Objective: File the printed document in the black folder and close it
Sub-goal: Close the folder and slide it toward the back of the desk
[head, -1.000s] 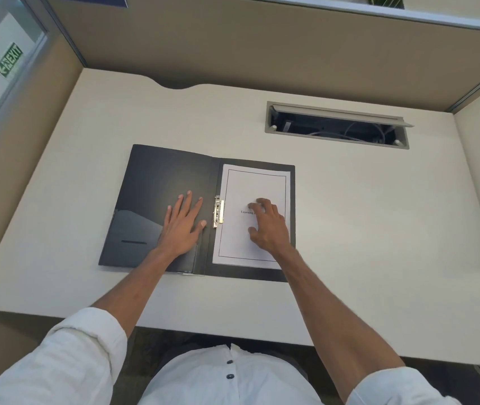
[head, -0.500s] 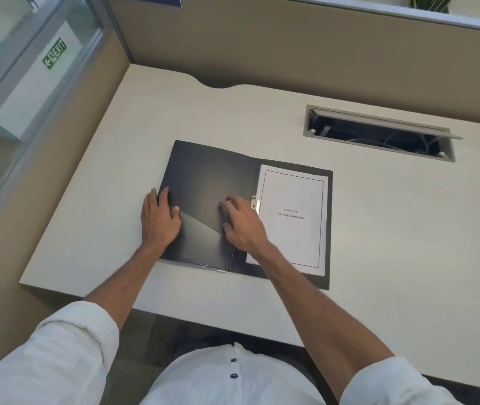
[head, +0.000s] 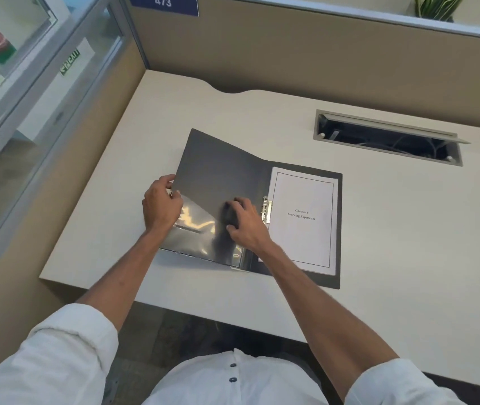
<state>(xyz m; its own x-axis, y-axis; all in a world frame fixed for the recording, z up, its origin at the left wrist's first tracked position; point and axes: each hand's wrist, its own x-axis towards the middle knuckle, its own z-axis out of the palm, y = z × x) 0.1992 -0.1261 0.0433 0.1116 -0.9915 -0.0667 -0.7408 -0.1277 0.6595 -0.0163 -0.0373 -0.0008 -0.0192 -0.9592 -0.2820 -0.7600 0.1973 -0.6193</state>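
Here my left hand (head: 161,207) has pinched the far-left edge of the black folder (head: 224,176), thumb on top and fingers curled under, so the left cover is lifted off the desk (head: 408,229) and tilts up toward me. I read that grip as the start of swinging the cover over to the right. My right hand (head: 246,225) sits on the inside of that cover near the spine, fingers bent and pressing down loosely, holding nothing; I judge it is there to steady the fold so the folder does not slide while the cover rises.

The printed document (head: 303,217) lies flat on the right half of the folder, squared to its edges, its left margin tucked under the metal clip (head: 266,210) at the spine. It is a white sheet with a thin black border and a short centred title. The cover's inside is matte black with a glossy clear pocket (head: 200,232) at its near end, catching glare. The filing looks done; the closing is not yet.
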